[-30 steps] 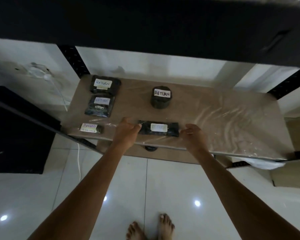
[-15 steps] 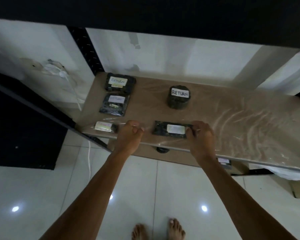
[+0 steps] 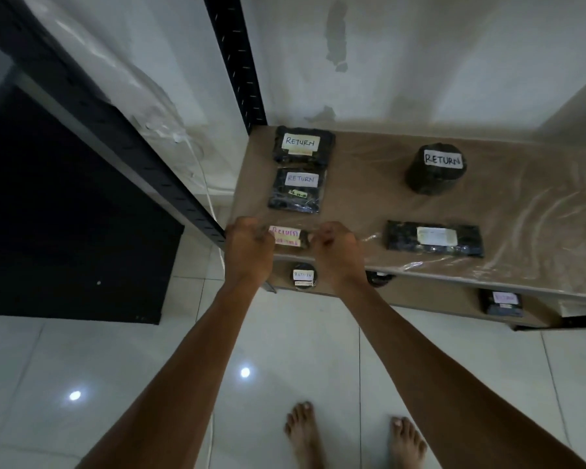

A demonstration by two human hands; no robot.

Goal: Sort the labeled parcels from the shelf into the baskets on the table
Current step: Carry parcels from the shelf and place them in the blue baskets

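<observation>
At centre of the frame, on the front left corner of the upper shelf board (image 3: pixel 369 204), lies a small parcel (image 3: pixel 286 235) w/ a pink-lettered "Return" label. The left hand (image 3: pixel 249 247) is at its left end and the right hand (image 3: pixel 335 252) at its right end. Both have fingers curled in and grip the parcel ends, so the 2 hands are close together w/ only the label showing btw them. Whether the parcel is lifted off the board, I cannot tell.

Above it in the frame are 2 dark packets, one behind the other: the near flat parcel (image 3: pixel 298 190) and the far flat parcel (image 3: pixel 303 145), each w/ a white RETURN label. At upper right stands a round parcel (image 3: pixel 435 169), also marked RETURN. Right of the hands, near the front edge, lies a long flat parcel (image 3: pixel 433 238); its label is too blurred to read. Clear plastic film covers the board.

Below, on the lower shelf (image 3: pixel 437 299), a little round parcel (image 3: pixel 303 276) shows btw the wrists, and a labelled dark parcel (image 3: pixel 503 302) sits at right. A black post (image 3: pixel 237 62) rises at upper left-centre. Bare feet (image 3: pixel 305 431) stand on the white floor tiles (image 3: pixel 295 340) at bottom.
</observation>
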